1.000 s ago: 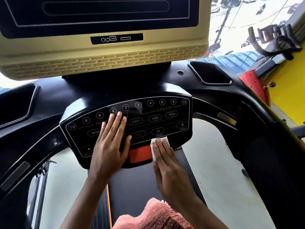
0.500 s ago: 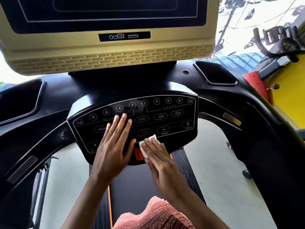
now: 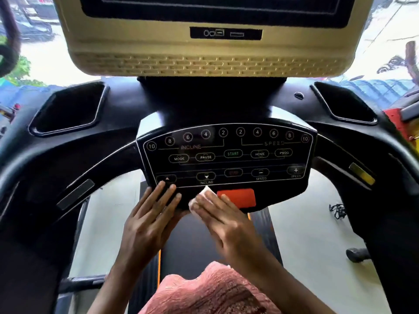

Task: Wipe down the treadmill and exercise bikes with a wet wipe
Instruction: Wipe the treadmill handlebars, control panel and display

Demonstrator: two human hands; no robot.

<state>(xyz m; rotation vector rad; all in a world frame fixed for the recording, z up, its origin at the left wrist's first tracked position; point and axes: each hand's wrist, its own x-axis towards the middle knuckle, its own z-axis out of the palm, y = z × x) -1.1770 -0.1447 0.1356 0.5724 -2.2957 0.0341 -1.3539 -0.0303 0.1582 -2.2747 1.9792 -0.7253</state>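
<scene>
Lower now on the control panel (image 3: 226,164), the left hand (image 3: 147,223) lies flat; the right hand's (image 3: 226,223) straight fingers press the wet wipe (image 3: 199,199).

Floor (image 3: 306,223): pale grey-green, smooth, slight sheen, visible left and right. Tangled black cord (image 3: 337,210) lies on it at right. Nearer, a dark stubby cylinder (image 3: 358,254) also sits on the floor, can't tell what it belongs to. Far side is glazing (image 3: 49,64), daylight blown out white, so the scene is backlit. Outside: green foliage (image 3: 21,69) low left, parked vehicles (image 3: 34,21) upper left, blue corrugated roofing (image 3: 374,89) right, motorbike (image 3: 392,63) above that. Red machine part (image 3: 393,117) at right edge, cropped.
</scene>
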